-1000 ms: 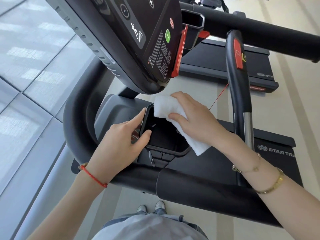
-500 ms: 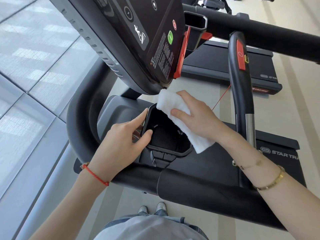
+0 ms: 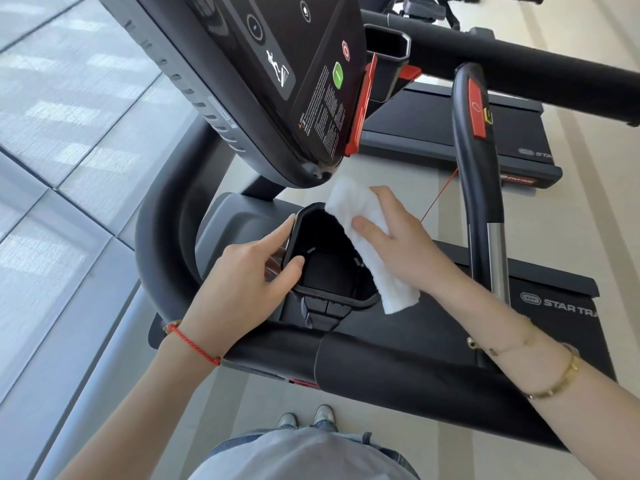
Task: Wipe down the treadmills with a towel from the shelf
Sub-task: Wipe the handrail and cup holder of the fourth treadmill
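From my feed, the cup holder [image 3: 332,265] is my landmark: a black, open pocket set in the treadmill [image 3: 450,327] just behind the front handlebar [image 3: 381,372]. The console [image 3: 277,81] hangs tilted over its far side and crowds the space above; an upright grip [image 3: 479,188] with a red tab stands to its right, with a thin red cord [image 3: 438,199] running between grip and console. I count two treadmills, the second [image 3: 450,133] beyond the holder, one towel, two hands.

The towel [image 3: 370,244] is white, folded into a strip, draped along the holder's right rim. Its long axis runs from the far corner under the console toward the near right, the near end lying on the deck cover. My right hand [image 3: 398,233] lies flat on it, fingers nearly straight, pressing it to the rim rather than gripping it. My left hand [image 3: 242,289] pinches the holder's left rim, thumb inside, index finger along the outside. Two shoes [image 3: 306,417] show below the handlebar.
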Demonstrator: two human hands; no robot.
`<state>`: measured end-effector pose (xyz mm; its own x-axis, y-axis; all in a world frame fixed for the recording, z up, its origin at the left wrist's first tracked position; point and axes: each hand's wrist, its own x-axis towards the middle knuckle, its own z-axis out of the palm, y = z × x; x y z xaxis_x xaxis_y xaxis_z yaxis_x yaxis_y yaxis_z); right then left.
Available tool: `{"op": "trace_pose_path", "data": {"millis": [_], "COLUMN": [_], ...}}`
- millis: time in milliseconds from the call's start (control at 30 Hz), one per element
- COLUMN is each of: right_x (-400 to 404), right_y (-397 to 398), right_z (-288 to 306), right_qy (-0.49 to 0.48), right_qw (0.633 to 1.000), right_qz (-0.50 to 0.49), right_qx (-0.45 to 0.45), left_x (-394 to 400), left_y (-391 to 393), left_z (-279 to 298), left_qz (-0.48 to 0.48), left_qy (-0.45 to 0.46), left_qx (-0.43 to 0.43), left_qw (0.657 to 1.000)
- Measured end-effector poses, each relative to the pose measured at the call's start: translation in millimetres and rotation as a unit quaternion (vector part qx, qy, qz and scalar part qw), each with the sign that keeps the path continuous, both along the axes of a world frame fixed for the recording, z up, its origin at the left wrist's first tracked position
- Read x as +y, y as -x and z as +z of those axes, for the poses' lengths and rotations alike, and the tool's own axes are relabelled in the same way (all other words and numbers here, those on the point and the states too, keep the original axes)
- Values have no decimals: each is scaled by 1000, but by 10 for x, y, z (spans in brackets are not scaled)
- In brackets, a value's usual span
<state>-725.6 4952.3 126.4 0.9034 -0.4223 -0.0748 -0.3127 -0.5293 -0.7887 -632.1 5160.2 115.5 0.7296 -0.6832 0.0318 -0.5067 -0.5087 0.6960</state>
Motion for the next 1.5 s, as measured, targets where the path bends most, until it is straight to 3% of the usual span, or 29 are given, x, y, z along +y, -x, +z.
{"op": "trace_pose_path", "data": {"millis": [233, 433, 667, 800, 933, 1167, 1267, 1333, 1500], "right_x": [317, 116, 457, 292, 119, 258, 224, 212, 153], "right_y": [303, 85, 423, 228, 124, 420, 373, 307, 5], "right_z": [-151, -38, -162, -102, -50, -19, 108, 153, 182], "right_qy": [-69, -66, -94, -49, -25, 107, 262, 315, 274], "right_qw": [993, 995, 991, 996, 999, 993, 949, 918, 906], "right_qz": [-85, -70, -80, -75, -38, 48, 173, 240, 320], "right_qx": [-32, -2, -41, -25, -2, -25, -5, 6, 32], "left_x": [-3, 8, -2, 0, 14, -7, -12, -18, 0], "left_y": [13, 0, 6, 12, 16, 37, 40, 45, 75], "left_z": [-1, -10, -7, -6, 6, 32, 29, 36, 75], "left_qz": [0, -2, -2, 1, -3, -12, -18, -18, -6], "left_qy": [-6, -1, -12, -7, -8, -33, -27, -15, 3], "left_qx": [-3, -4, -8, -9, -10, -13, -8, 0, -3], "left_qw": [1000, 1000, 1000, 1000, 1000, 999, 999, 1000, 1000]}}
